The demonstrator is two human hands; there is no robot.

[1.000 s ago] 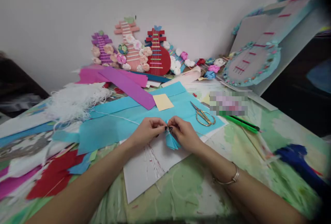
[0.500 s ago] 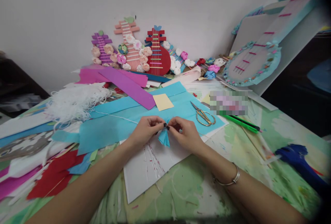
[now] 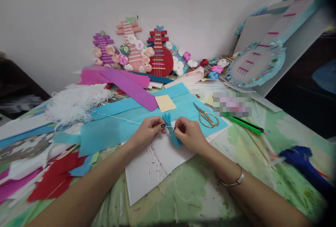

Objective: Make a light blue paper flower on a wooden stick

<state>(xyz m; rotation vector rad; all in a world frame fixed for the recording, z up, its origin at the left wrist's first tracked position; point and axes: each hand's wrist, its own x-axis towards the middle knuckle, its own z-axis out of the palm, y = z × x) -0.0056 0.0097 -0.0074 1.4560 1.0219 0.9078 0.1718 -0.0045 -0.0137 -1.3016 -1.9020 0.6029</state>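
My left hand (image 3: 150, 130) is closed in a pinch on a white string (image 3: 123, 119), which trails back to the left across the blue paper. My right hand (image 3: 191, 135) is also pinched shut, with a short taut stretch of the string running between both hands. At that stretch sits a small pleated piece of blue crepe paper (image 3: 167, 118), gathered at its middle, one fan above the string and one below beside my right fingers. Larger blue crepe paper sheets (image 3: 105, 132) lie beneath, over a white board (image 3: 141, 185). Gold-handled scissors (image 3: 207, 118) rest right of my right hand.
A tangled heap of white string (image 3: 76, 103) lies left. Purple sheet (image 3: 131, 89), cream paper square (image 3: 165, 103), green cutter (image 3: 245, 125) and blue glue gun (image 3: 301, 160) surround the work. Decorated paper instruments (image 3: 160, 59) lean on the wall; red paper (image 3: 55, 179) lies front left.
My hands have drawn slightly apart, the right one moving right. The string between them now shows taut, and the pleated blue paper has turned and shifted toward my right hand.
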